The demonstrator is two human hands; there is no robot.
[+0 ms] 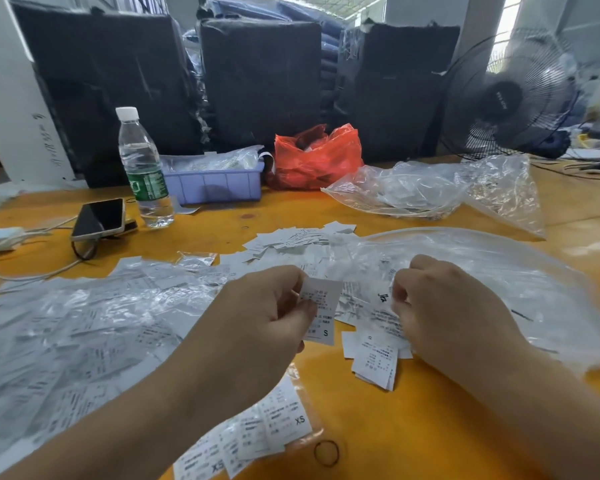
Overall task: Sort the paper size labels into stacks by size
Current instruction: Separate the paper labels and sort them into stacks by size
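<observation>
My left hand [257, 327] pinches a small stack of white paper labels [321, 313] marked S, held upright above the orange table [430, 427]. My right hand [444, 306] has its fingers curled and pinches at a label in the loose heap [381, 306] under a clear bag. A small stack of S labels [376, 362] lies just below that hand. Labels marked XS [274, 427] lie near the front edge under my left forearm. More loose labels [291, 237] are scattered farther back.
Clear plastic bags [84, 323] with labels cover the left side; another large bag [516, 271] lies at the right. At the back stand a water bottle [142, 168], a phone [99, 218], a blue tray [219, 183], a red bag [316, 157] and a fan [510, 98]. A rubber band [326, 452] lies at the front.
</observation>
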